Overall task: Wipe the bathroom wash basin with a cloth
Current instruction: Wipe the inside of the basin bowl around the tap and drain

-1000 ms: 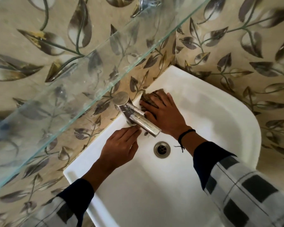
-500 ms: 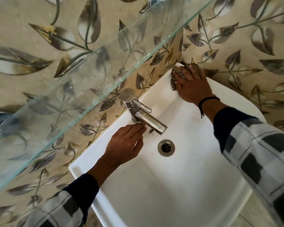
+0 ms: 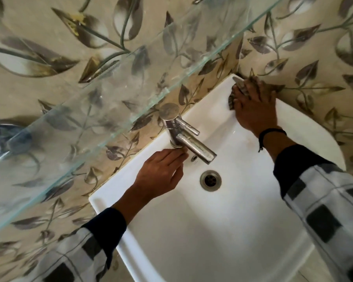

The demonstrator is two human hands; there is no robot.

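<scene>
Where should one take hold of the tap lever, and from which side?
Pinch the free end of the lever, coming from the front over the basin. It is a thin rod jutting forward above the spout, and the glass shelf hangs close behind the tap.
</scene>
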